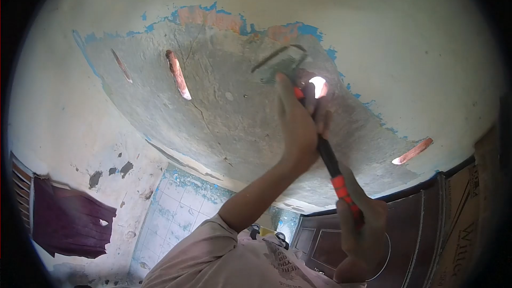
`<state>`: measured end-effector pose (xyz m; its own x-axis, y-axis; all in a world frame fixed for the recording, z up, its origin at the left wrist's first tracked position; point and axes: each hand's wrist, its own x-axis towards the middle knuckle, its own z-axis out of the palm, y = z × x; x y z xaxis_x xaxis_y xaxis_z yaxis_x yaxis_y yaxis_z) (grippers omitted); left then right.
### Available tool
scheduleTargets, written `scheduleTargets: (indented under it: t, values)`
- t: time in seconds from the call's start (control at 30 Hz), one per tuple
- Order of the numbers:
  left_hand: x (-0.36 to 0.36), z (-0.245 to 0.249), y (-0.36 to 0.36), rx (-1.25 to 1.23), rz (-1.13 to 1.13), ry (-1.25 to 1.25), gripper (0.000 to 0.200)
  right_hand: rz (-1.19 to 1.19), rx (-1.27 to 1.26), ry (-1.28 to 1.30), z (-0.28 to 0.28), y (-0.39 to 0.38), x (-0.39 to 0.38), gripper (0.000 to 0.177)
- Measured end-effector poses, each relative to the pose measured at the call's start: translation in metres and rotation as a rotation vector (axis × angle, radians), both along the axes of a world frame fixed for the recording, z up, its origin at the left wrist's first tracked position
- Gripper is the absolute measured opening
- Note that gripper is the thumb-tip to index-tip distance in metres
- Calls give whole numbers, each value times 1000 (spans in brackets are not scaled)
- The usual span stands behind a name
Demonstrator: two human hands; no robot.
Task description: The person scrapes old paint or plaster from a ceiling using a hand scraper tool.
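A long-handled scraper (329, 158) with a black and red handle slants up to the wall. Its wide, motion-blurred blade (280, 64) lies against a bared grey patch (240, 122) of the wall, close to a bright hole (319, 87). My left hand (301, 128) is wrapped round the upper shaft, one digit reaching up behind the blade. Lower down, my right hand (365, 224) grips the red and black end of the handle. Flaked blue and orange-pink paint edges (208, 18) border the patch above.
Slanted slots (177, 74) with reddish insides pierce the wall, another slot (413, 151) far right. Below left hangs a purple cloth (72, 218) near white tiles (178, 202). A dark brown door (341, 248) and a cardboard sheet (458, 224) stand at lower right.
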<state>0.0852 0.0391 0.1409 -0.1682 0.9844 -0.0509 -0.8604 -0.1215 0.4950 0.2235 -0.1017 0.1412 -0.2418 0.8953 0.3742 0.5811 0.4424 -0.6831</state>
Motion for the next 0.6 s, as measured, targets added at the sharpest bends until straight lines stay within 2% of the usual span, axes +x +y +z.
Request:
scheduleTargets:
  t: [0.03, 0.13, 0.23, 0.27, 0.37, 0.4, 0.5, 0.6]
  values:
    - [2, 1, -3, 116, -8, -42, 43, -12, -15, -14, 3, 0, -3, 58]
    - [-13, 7, 0, 47, 29, -51, 41, -47, -44, -19, 7, 2, -15, 58]
    - [-26, -2, 7, 231, 15, -5, 40, -88, -33, 25, 3, 4, -28, 58]
    - [-19, 3, 3, 33, 55, -8, 39, -117, -38, 27, 1, 1, -26, 59]
    - [-4, 4, -5, 55, -29, 4, 40, -208, -71, -31, 3, -10, -23, 62]
    - [-9, 1, -2, 195, -55, 41, 42, -243, -86, -62, 6, -12, -25, 63]
    - [-27, 10, -2, -27, -15, 40, 42, -214, -27, -96, 12, -9, -45, 65]
    - [-37, -10, 9, 181, -110, -8, 44, -232, -20, -83, 11, -9, -55, 66]
